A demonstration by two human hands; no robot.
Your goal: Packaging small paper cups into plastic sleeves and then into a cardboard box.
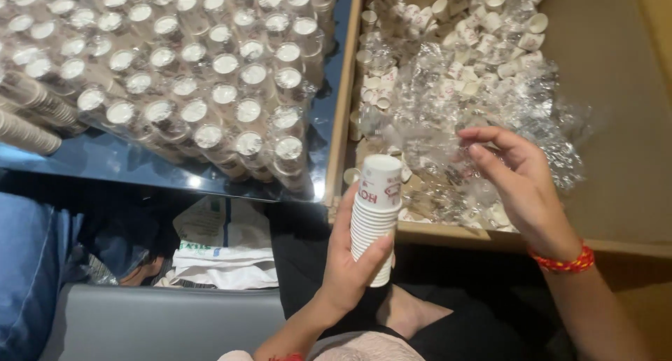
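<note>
My left hand (350, 263) grips an upside-down stack of white paper cups (375, 207) with red print, held upright over my lap. My right hand (521, 182), with a red bead bracelet at the wrist, reaches into a cardboard box (616, 88). Its fingertips pinch a piece of clear plastic wrap (448, 147) lying on the heap of loose cups and wrap.
The box holds several loose small paper cups (455, 46) mixed with crumpled clear plastic. Left of it, on a dark glossy table (105, 161), lie many plastic-wrapped stacks of cups (210, 74). Below the table sit folded white bags (224, 252) and blue cloth (28, 263).
</note>
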